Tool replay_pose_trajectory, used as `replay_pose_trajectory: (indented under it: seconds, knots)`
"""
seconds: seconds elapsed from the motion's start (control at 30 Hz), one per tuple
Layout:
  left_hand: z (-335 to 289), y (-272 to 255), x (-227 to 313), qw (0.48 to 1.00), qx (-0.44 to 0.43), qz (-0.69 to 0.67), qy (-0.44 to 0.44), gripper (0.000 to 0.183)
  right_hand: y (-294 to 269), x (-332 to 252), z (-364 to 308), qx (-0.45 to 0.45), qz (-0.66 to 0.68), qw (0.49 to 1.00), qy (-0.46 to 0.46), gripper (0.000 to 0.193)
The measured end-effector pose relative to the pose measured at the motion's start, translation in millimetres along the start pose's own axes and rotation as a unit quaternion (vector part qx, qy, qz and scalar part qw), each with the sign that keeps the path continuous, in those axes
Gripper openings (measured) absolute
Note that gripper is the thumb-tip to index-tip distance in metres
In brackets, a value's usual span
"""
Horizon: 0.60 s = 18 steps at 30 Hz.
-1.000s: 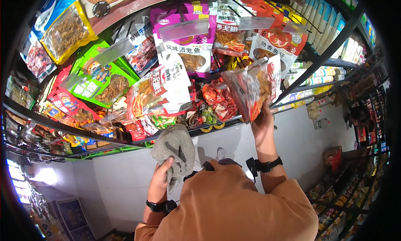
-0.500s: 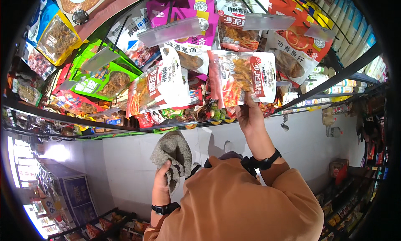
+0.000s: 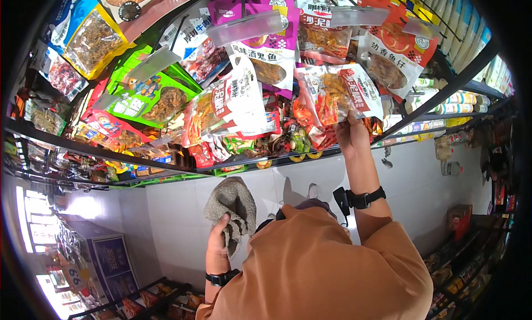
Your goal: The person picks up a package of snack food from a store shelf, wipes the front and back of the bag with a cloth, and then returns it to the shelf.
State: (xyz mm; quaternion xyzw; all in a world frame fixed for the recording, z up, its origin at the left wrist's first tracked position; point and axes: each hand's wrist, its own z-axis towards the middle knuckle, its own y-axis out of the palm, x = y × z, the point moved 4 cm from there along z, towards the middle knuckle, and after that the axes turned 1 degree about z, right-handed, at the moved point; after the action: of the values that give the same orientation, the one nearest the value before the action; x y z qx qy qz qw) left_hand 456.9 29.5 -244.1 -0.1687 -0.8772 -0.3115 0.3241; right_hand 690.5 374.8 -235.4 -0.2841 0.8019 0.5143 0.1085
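My left hand (image 3: 219,234) is closed round a bunched grey-green cloth (image 3: 239,201), which hangs over the floor in front of the rack. With my right hand (image 3: 351,136) I pinch the lower edge of a red and white snack bag (image 3: 332,92); a window in it shows reddish-brown food. The bag tilts over the front of the shelf, among the hanging packets. To its left is a similar red and white bag (image 3: 224,106). Behind the held bag hang a purple and white packet (image 3: 266,67) and another red and white one (image 3: 324,37).
A black metal rail (image 3: 166,170) runs along the rack's front. Green packets (image 3: 155,92) hang at the left, and an orange and white packet (image 3: 390,59) at the right. Clear plastic label holders (image 3: 246,27) stick out from the hooks. A purple carton (image 3: 111,259) stands lower left.
The bag in my right hand has shifted right and tilted, its top now leaning back toward the rack. My view has moved slightly left. My left hand still grips the cloth.
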Motion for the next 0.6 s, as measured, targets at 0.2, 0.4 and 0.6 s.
replay_pose_trajectory:
  seconds: [0.2, 0.4, 0.6]
  knots:
    - [2, -15, -1, 0.999, -0.009, 0.043, -0.026, 0.054, -5, 2, -27, -0.037, 0.0, 0.997, -0.061, 0.022]
    - [-1, -18, 4, 0.996, -0.052, 0.054, -0.044, 0.052, -13, 9, 3, -0.011, 0.003, 0.999, -0.034, 0.023]
    - [1, -40, 6, 0.995, -0.071, 0.031, -0.061, 0.053, -8, 12, -7, 0.009, -0.024, 0.998, -0.063, 0.014]
